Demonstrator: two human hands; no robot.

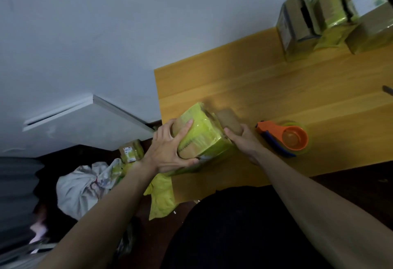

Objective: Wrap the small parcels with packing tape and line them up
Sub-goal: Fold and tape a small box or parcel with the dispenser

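On wooden table, taped parcel, grey wall behind

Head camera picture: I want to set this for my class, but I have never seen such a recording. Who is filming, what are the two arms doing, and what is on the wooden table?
There is no machine here. A person wears one wide-angle camera on the head, looking forward and down, so the arms are their own. Both hands hold one parcel partly wrapped in yellow-green tape, at the near left corner of the wooden table. The left hand curls round its near end; the right hand grips its far side. Beside the right hand lies an orange tape dispenser. At the far edge, finished parcels stand in a row against the wall. On the floor to the left lies a bag.
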